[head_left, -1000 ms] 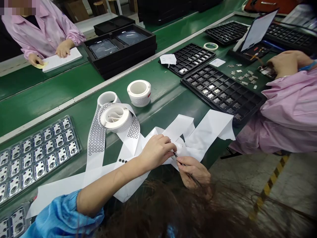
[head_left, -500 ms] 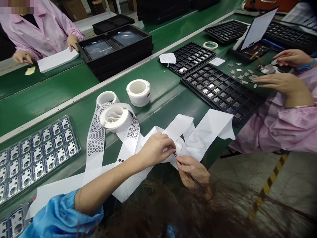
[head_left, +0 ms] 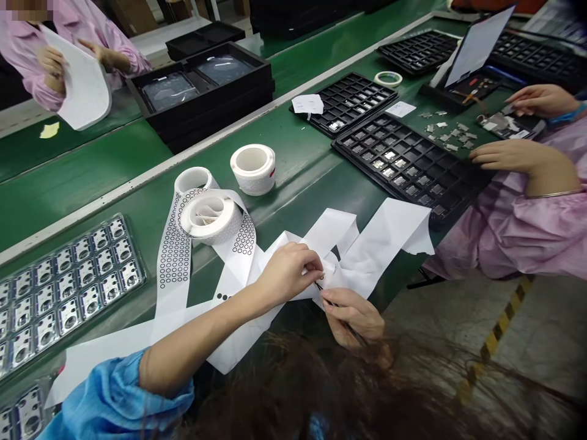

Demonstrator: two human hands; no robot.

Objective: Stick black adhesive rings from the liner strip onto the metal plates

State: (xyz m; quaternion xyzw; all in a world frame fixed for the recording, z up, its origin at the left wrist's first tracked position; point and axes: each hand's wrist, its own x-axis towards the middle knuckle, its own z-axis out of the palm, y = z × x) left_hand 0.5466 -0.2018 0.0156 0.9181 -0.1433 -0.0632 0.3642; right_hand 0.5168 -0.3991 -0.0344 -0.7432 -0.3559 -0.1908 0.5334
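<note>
My left hand point(head_left: 290, 270) reaches in from a blue sleeve, thumb and fingers pinched together over white backing strips point(head_left: 328, 229). Whatever lies in that pinch is hidden. Dark, thin tweezers point(head_left: 320, 286) are gripped by my right hand point(head_left: 354, 315), their tips close to my left fingertips. A small dark ring point(head_left: 321, 278) shows at those tips; whether they grasp it I cannot tell. Left of my hands stands a roll of ring stickers point(head_left: 213, 231), its strip point(head_left: 175, 263) printed with black rings. Several black dots point(head_left: 222, 297) sit on backing near my left forearm.
Another white roll point(head_left: 253, 181) stands behind. A clear tray of metal parts point(head_left: 68, 287) lies left. Black compartment trays point(head_left: 406, 162) and a co-worker's hands point(head_left: 523, 159) are at right. Across the bench, another person holds a white sheet point(head_left: 85, 85) beside stacked black boxes point(head_left: 206, 116).
My hands stay nearly in place, with the tweezers' tips shifted slightly at my left fingertips. The person across has lifted the white sheet upright from the bench. The co-worker's hands at right moved slightly.
</note>
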